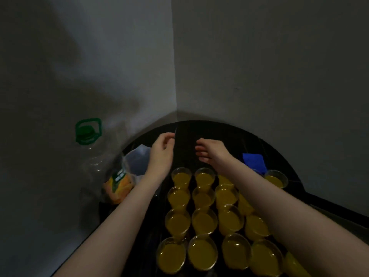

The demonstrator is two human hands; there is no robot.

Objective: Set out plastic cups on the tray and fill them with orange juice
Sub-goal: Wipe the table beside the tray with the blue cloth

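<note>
Head view: the left hand [162,145] and right hand [211,149] are held up over the far end of the black tray [229,134], facing each other with fingers loosely curled, nothing gripped in either. Pretty dim lighting, so finer finger detail can't be made out. Below the forearms, clear cups [203,220] filled with orange juice are packed in rows on the tray, touching each other; one more cup [276,177] is set apart at the right. A big, nearly empty bottle [99,162] with a green cap is stood left of the tray by the wall. Something blue [254,161] is seen behind the right wrist.
</note>
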